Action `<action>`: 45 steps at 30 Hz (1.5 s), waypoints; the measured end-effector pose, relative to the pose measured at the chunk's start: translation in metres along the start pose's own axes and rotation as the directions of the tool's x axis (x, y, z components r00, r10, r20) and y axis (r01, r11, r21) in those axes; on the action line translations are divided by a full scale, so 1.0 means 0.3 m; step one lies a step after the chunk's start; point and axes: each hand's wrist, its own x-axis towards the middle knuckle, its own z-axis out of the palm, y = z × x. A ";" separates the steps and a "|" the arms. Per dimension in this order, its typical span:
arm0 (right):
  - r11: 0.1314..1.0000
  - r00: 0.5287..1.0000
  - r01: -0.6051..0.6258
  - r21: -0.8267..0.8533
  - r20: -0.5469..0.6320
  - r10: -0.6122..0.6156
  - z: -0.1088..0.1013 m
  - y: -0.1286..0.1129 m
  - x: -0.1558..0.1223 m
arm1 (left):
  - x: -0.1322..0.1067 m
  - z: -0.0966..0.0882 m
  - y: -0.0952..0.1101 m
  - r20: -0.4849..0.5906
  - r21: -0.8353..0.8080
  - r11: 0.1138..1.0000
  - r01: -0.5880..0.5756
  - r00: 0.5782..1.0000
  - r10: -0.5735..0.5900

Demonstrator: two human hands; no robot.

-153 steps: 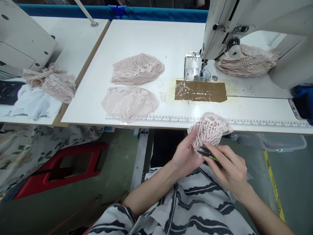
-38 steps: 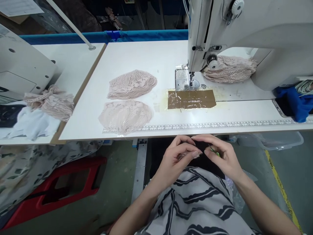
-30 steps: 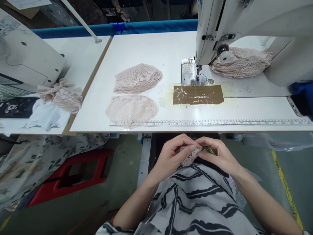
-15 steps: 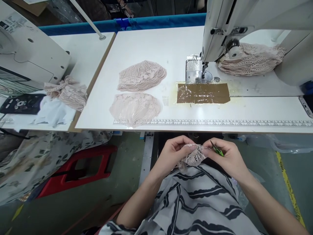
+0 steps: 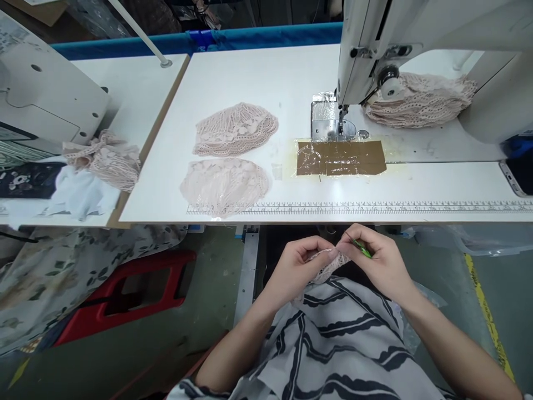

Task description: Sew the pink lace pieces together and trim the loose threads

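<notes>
A pale pink lace piece is held above my lap, just below the table's front edge. My left hand pinches its upper edge between thumb and fingers. Close beside it, my right hand pinches the lace too, the fingertips of both hands nearly touching. Small green-handled thread snips are tucked in the right hand, blades pointing up and left. Part of the lace is hidden behind the fingers. On the white table lie two more lace pieces, a ruffled one behind and a flatter one in front.
A sewing machine stands at the right, with a lace stack under its arm. Brown taped card lies before the needle plate. A printed ruler runs along the front edge. A phone lies far right; a red stool stands lower left.
My fingertips have come closer together, and my right hand has moved slightly up and left. Less of the lace shows between them. The whole view has shifted a little.
</notes>
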 end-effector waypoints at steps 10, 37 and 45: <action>0.987 0.994 0.034 -0.156 -0.099 -0.050 -0.012 0.024 -0.001 | 0.003 -0.001 0.009 -0.002 -0.015 0.999 0.032 0.999 -0.032; 0.754 0.896 0.388 -0.529 0.025 -0.443 -0.062 0.057 -0.085 | 0.011 0.005 0.008 -0.015 -0.033 0.999 -0.005 1.000 0.004; 0.725 0.887 0.399 -0.561 0.034 -0.461 -0.064 0.059 -0.083 | 0.013 0.003 0.009 -0.024 -0.043 0.999 -0.005 1.000 0.004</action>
